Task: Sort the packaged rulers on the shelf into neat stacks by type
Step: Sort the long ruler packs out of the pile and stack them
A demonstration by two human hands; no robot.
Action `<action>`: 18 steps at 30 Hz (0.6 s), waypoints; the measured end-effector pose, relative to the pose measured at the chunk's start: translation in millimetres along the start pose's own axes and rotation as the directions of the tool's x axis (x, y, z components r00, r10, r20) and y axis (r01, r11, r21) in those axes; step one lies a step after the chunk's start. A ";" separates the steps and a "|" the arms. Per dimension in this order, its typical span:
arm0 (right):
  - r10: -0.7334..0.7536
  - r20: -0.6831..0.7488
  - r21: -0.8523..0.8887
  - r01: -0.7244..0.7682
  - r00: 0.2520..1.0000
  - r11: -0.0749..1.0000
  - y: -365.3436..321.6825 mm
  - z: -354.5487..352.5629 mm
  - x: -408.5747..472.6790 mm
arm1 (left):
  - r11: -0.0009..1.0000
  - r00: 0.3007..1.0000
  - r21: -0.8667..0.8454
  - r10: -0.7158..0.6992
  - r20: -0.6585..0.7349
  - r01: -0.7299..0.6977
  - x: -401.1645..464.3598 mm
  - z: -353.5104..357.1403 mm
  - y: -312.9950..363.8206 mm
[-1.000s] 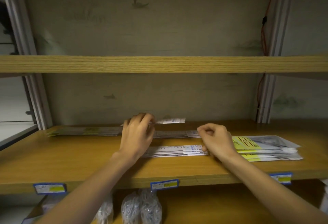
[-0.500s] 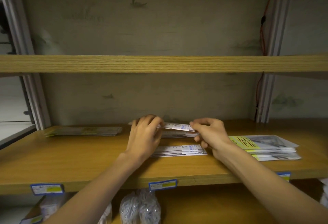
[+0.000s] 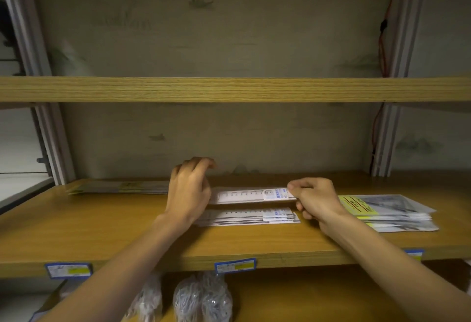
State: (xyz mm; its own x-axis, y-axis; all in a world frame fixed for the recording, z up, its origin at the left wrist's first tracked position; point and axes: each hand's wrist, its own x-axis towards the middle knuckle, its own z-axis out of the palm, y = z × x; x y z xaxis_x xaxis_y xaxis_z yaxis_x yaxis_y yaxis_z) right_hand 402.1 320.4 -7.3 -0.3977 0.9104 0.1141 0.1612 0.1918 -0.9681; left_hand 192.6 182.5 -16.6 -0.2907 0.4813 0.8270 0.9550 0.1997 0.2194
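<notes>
Now the right hand (image 3: 314, 200) pinches a packaged ruler (image 3: 251, 194), lifted off the shelf (image 3: 76, 232) above the matching stack (image 3: 248, 217); left hand (image 3: 190, 191), fingers curled, steadies its far end.

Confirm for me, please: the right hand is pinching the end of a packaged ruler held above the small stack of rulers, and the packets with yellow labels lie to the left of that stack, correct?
Not quite. The head view shows the right hand pinching the packaged ruler above the small stack of rulers, but the packets with yellow labels lie to the right of that stack, not the left.
</notes>
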 end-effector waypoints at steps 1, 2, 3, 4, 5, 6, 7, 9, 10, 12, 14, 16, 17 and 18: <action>-0.011 0.014 -0.023 0.011 1.000 1.000 2.1 0.8 0.7 | 1.000 1.000 0.001 -0.003 -0.004 0.003 0.1 0.7 -1.1; -0.029 0.029 -0.049 0.030 0.999 0.998 3.3 1.5 0.8 | 1.000 1.000 0.003 -0.005 -0.005 0.005 0.1 1.6 -2.1; -0.056 0.042 -0.083 0.060 0.998 0.995 4.7 1.9 1.5 | 1.000 1.000 0.005 -0.010 -0.003 0.010 0.1 2.6 -2.8; -0.092 0.050 -0.127 0.097 0.995 0.987 5.4 2.2 2.0 | 1.000 1.000 0.004 -0.016 0.001 0.016 0.2 3.5 -3.3; -0.134 0.056 -0.200 0.143 0.989 0.969 5.7 2.0 2.5 | 1.000 1.000 0.000 -0.021 0.006 0.021 0.3 4.3 -3.7; -0.187 0.067 -0.304 0.199 0.980 0.932 5.5 1.6 2.6 | 1.000 1.000 -0.006 -0.024 0.011 0.024 0.5 5.1 -3.8; -0.246 0.088 -0.417 0.260 0.965 0.871 5.1 1.0 2.5 | 1.000 1.000 -0.012 -0.024 0.017 0.025 1.0 5.5 -4.0; -0.323 0.133 -0.554 0.340 0.937 0.760 4.7 -0.2 3.0 | 0.999 0.999 -0.029 -0.021 0.027 0.022 3.5 6.4 -4.9; -0.340 0.146 -0.578 0.359 0.929 0.733 4.6 -0.8 3.8 | 0.999 0.999 -0.037 -0.022 0.033 0.023 5.1 7.1 -5.4; -0.363 0.163 -0.606 0.383 0.917 0.697 5.3 -1.3 4.3 | 0.999 0.999 -0.047 -0.022 0.046 0.024 8.1 8.8 -5.4; -0.407 0.162 -0.633 0.411 0.899 0.656 6.2 0.2 6.2 | 0.999 0.999 -0.054 -0.006 0.050 0.009 10.9 12.0 -5.1; -0.461 0.126 -0.634 0.429 0.878 0.643 3.1 2.6 6.9 | 0.998 0.998 -0.067 0.011 0.057 -0.007 13.4 15.5 -4.0; -0.485 0.099 -0.622 0.434 0.869 0.652 0.7 4.4 7.3 | 0.997 0.997 -0.079 0.018 0.072 -0.012 14.7 17.2 -3.1; -0.510 0.065 -0.598 0.443 0.858 0.668 -1.7 6.2 8.3 | 0.995 0.995 -0.094 0.023 0.096 -0.014 15.9 20.2 -2.8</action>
State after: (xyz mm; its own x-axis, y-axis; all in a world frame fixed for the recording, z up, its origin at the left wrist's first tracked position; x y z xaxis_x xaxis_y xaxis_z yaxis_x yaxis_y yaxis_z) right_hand 392.9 325.4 -6.1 -0.4823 0.6593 0.5768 0.4719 0.7503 -0.4631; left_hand 184.1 206.8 -14.5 -0.2732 0.5657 0.7780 0.9602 0.1119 0.2558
